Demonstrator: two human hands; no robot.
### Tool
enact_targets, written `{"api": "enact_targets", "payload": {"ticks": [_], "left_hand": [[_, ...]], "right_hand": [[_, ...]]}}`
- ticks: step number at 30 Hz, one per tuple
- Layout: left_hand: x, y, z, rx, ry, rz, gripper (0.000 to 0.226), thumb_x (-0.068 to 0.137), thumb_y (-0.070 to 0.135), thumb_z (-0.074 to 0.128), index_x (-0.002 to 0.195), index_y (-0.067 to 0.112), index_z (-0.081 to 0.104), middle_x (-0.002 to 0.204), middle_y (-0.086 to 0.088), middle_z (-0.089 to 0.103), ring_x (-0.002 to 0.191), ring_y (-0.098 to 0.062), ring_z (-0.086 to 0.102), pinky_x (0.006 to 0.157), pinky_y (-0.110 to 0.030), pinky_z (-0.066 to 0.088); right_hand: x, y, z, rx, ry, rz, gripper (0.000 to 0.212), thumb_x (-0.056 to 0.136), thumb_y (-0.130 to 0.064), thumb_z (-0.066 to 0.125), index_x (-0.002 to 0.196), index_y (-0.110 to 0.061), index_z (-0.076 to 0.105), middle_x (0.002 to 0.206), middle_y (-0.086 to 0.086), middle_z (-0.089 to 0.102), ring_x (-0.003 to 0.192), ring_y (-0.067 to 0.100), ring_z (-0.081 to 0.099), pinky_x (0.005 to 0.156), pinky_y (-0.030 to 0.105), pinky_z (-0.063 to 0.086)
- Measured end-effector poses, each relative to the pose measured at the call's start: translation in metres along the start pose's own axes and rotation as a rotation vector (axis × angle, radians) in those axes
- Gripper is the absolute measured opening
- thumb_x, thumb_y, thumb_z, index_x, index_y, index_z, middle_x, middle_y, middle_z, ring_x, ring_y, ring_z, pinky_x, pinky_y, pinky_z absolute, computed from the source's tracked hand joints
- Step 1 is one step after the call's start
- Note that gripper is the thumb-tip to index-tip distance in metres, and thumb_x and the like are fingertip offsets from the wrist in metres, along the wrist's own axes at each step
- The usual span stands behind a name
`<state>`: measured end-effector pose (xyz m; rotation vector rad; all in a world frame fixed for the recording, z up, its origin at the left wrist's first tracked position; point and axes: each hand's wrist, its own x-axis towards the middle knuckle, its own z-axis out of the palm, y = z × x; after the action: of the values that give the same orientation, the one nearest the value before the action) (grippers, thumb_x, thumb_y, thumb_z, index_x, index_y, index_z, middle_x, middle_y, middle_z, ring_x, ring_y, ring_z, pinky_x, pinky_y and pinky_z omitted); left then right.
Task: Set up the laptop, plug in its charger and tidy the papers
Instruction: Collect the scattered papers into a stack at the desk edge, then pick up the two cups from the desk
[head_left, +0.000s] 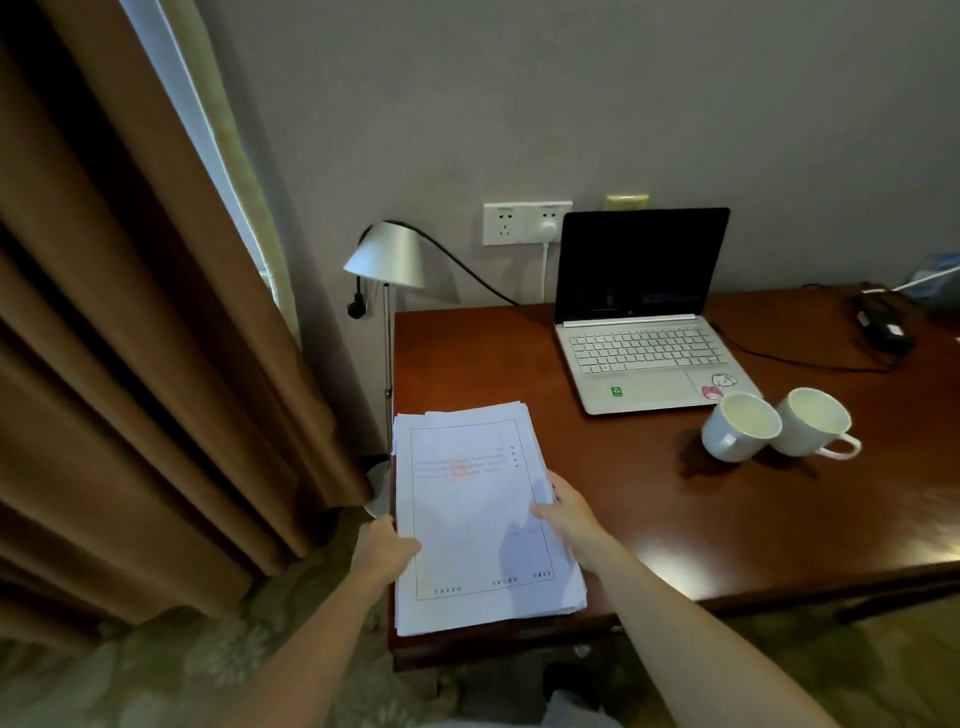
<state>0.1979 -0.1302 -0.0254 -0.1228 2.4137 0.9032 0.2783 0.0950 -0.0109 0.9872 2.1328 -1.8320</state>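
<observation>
A stack of white papers (478, 499) lies at the near left corner of the dark wooden desk (649, 493). My left hand (387, 548) grips its left edge and my right hand (569, 514) grips its right edge. A silver laptop (644, 332) stands open with a dark screen at the back of the desk. A black charger brick (885, 327) lies at the far right, its black cable running toward the laptop. A white plug (549, 228) sits in the wall socket (524, 222) behind the desk.
Two white mugs (776, 423) stand side by side right of the laptop's front edge. A silver lamp (387, 257) on a thin pole stands off the desk's left edge. Brown curtains (130, 364) hang at the left. Patterned carpet lies below.
</observation>
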Motion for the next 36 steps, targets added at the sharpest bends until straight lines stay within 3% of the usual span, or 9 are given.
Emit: {"api": "enact_targets", "payload": {"ticks": [3,5,10,17,24,27,31,33,36], "left_hand": [[-0.001,0.020,-0.002,0.085,0.133,0.065,0.032,0.086,0.024,0.061,0.115,0.016,0.051,0.118,-0.008,0.052,0.097,-0.027,0.059,0.082,-0.042,0.056],[0.001,0.043,0.001,0.098,0.165,0.126,0.035,0.086,0.023,0.061,0.119,0.018,0.050,0.118,-0.009,0.055,0.100,-0.027,0.059,0.084,-0.044,0.056],[0.002,0.118,0.030,0.081,0.017,0.314,0.036,0.087,0.012,0.060,0.122,0.009,0.056,0.131,-0.014,0.054,0.117,-0.030,0.053,0.101,-0.039,0.046],[-0.019,0.241,0.124,0.055,-0.139,0.433,0.025,0.085,0.017,0.060,0.110,0.015,0.064,0.118,-0.007,0.065,0.110,-0.023,0.059,0.096,-0.034,0.050],[-0.033,0.321,0.239,0.010,-0.162,0.359,0.023,0.088,0.039,0.056,0.096,0.018,0.063,0.104,-0.005,0.065,0.103,-0.025,0.060,0.090,-0.037,0.051],[-0.031,0.342,0.267,0.017,-0.135,0.300,0.038,0.089,0.052,0.046,0.075,0.020,0.060,0.090,-0.010,0.067,0.102,-0.032,0.060,0.087,-0.043,0.050],[-0.028,0.352,0.285,0.128,-0.087,0.221,0.056,0.090,0.055,0.041,0.104,0.004,0.063,0.109,-0.020,0.065,0.110,-0.036,0.056,0.095,-0.050,0.047],[-0.026,0.350,0.289,0.166,-0.065,0.189,0.057,0.090,0.054,0.042,0.106,0.004,0.062,0.111,-0.018,0.065,0.110,-0.035,0.057,0.096,-0.051,0.047],[-0.024,0.345,0.294,0.198,-0.046,0.166,0.055,0.091,0.053,0.038,0.096,0.006,0.066,0.105,-0.015,0.067,0.107,-0.032,0.057,0.096,-0.049,0.047]], "right_hand": [[-0.005,0.000,-0.011,0.046,0.021,0.066,0.049,0.090,-0.004,0.055,0.137,-0.017,0.047,0.107,-0.002,0.063,0.093,0.014,0.062,0.074,0.027,0.053],[-0.005,0.000,-0.022,0.048,0.054,0.097,0.052,0.091,-0.009,0.057,0.140,-0.015,0.044,0.120,0.004,0.060,0.097,0.014,0.056,0.081,0.025,0.045],[0.008,-0.012,-0.070,0.097,0.223,0.038,0.033,0.090,-0.011,0.059,0.123,-0.018,0.062,0.117,0.004,0.065,0.103,0.017,0.060,0.073,0.025,0.048],[0.028,-0.040,-0.207,0.195,0.426,-0.199,0.018,0.085,-0.010,0.065,0.101,-0.016,0.071,0.089,0.001,0.073,0.070,0.002,0.065,0.066,0.018,0.050],[0.035,-0.011,-0.372,0.093,0.824,-0.176,0.014,0.086,-0.015,0.061,0.088,-0.025,0.071,0.098,0.000,0.072,0.091,0.016,0.060,0.075,0.025,0.042],[0.051,0.008,-0.411,-0.028,0.799,-0.025,0.022,0.087,-0.015,0.057,0.106,-0.018,0.069,0.112,0.004,0.070,0.094,0.020,0.060,0.070,0.023,0.044],[0.067,0.032,-0.428,-0.202,0.575,0.163,0.052,0.087,-0.020,0.058,0.137,-0.010,0.048,0.135,0.012,0.057,0.122,0.031,0.053,0.090,0.032,0.044],[0.074,0.041,-0.431,-0.228,0.488,0.203,0.056,0.087,-0.025,0.058,0.138,-0.005,0.045,0.136,0.016,0.055,0.124,0.033,0.051,0.094,0.035,0.044],[0.080,0.043,-0.432,-0.240,0.440,0.215,0.044,0.086,-0.029,0.058,0.122,-0.004,0.059,0.118,0.016,0.065,0.104,0.033,0.061,0.073,0.035,0.051]]}}
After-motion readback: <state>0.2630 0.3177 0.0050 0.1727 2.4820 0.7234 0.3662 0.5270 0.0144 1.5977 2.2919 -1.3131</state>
